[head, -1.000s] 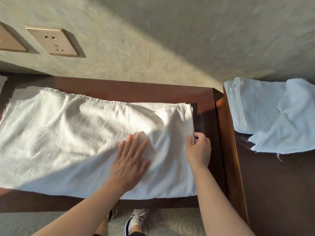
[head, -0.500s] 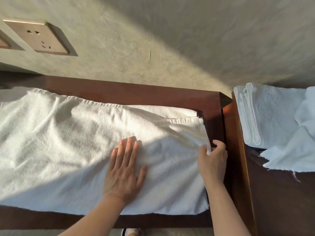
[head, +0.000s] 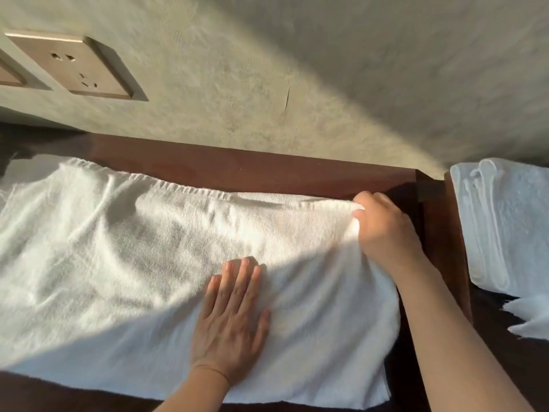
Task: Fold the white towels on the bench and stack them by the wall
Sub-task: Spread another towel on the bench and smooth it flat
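Observation:
A large white towel [head: 124, 263] lies spread and doubled over on the dark wooden bench [head: 267, 171], with wrinkles across it. My left hand [head: 231, 316] rests flat on the towel near its middle front, fingers apart. My right hand [head: 383, 230] pinches the towel's far right corner, close to the bench's back edge. To the right, a folded white towel [head: 505, 221] sits by the wall [head: 326, 69] on a second wooden surface.
A loose white towel edge [head: 531, 316] pokes in at the right, in front of the folded one. A beige wall socket plate [head: 74, 66] is at the upper left. A raised wooden end [head: 430, 185] separates the bench from the right-hand surface.
My right hand has moved from the towel's right edge up to its far right corner and pulled it toward the back edge. My left hand stays pressed flat on the towel.

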Tool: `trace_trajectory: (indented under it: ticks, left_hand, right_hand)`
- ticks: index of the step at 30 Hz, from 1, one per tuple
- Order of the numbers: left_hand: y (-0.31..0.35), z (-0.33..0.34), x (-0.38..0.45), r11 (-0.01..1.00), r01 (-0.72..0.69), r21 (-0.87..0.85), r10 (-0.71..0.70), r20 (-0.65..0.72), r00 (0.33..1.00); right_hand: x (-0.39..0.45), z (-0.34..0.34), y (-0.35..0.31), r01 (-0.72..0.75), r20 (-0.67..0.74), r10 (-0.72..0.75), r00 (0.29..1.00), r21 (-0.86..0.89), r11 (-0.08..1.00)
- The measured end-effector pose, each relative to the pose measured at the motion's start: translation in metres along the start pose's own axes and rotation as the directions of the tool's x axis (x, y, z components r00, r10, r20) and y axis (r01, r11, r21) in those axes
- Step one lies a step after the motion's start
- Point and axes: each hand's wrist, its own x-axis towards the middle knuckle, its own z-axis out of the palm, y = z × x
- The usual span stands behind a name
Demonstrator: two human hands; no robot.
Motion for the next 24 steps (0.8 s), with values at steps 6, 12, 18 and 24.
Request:
trace_trajectory:
  ticks: [6,12,18,24]
  left_hand:
    - [0.0,0.001,0.001,1.0,-0.004,-0.019,0.004,0.006,1.0]
    - [-0.002,0.001,0.0,1.0,0.001,-0.004,-0.001,0.039,0.999]
    - [-0.001,0.001,-0.003,0.999,-0.043,-0.021,0.043,0.008,0.999]
    - [-0.003,0.001,-0.004,0.994,-0.108,-0.001,0.108,-0.017,0.994]
  right_hand:
    - [0.006,0.007,0.002,-0.173,0.311,0.151,0.939,0.047,0.984]
    - [0.013,-0.006,-0.005,-0.078,0.53,0.166,0.832,-0.186,0.98]
    - [0.02,-0.037,0.001,-0.043,0.643,0.017,0.766,0.024,0.999]
    - [0.01,-0.002,0.006,-0.06,0.127,0.052,0.991,0.058,0.996]
